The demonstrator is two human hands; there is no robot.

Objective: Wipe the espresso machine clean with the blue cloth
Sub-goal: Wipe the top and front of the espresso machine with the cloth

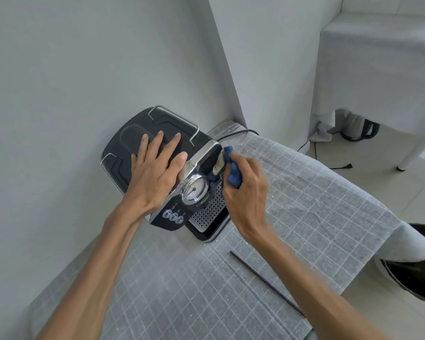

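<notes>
A black and chrome espresso machine (201, 207) stands against the wall on a table with a grey checked cloth. My left hand (155, 173) lies flat on its black top, fingers spread, with its thumb on the chrome front edge. My right hand (245, 190) is closed around the bunched blue cloth (233, 168) and presses it against the machine's right side, near the chrome upper corner. Part of the cloth is hidden inside my fist. The round gauge and the row of buttons on the front face me.
A thin dark stick (268, 283) lies on the grey checked tablecloth (317, 204) in front of the machine. The machine's black cord (233, 133) runs off the back. A dark bin (417, 266) stands at the right, and a second covered table (378, 69) is behind.
</notes>
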